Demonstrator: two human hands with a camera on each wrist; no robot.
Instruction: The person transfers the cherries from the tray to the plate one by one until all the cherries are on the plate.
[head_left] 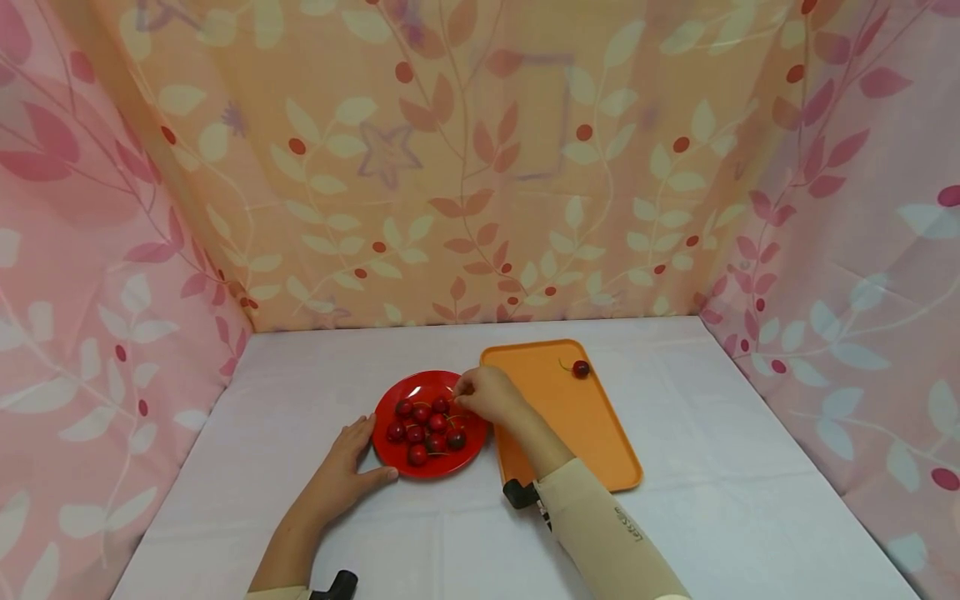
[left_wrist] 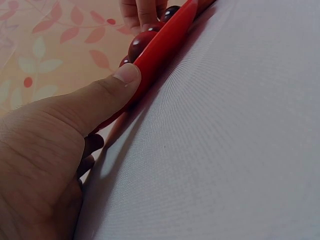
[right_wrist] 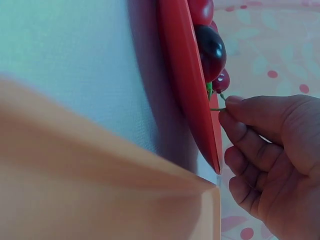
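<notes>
Pinching a cherry stem (right_wrist: 217,108) over the red plate (head_left: 390,397) at centre frame in the head view: the right hand (head_left: 489,395), fingers curled. Resting beside the plate's left rim, touching it with the thumb: the left hand (head_left: 343,473), fingers relaxed. Judged barely begun: one cherry (head_left: 581,368) on the orange tray (head_left: 577,433), the other cherries (head_left: 426,428) heaped on the plate, all on the white bench (head_left: 712,467).

Left wrist: thumb against the plate edge (left_wrist: 165,45), the other fingers tucked under, hard to read.

Right wrist: stem nipped at centre right, tray blurred at lower left, the stem's own cherry hidden.
</notes>
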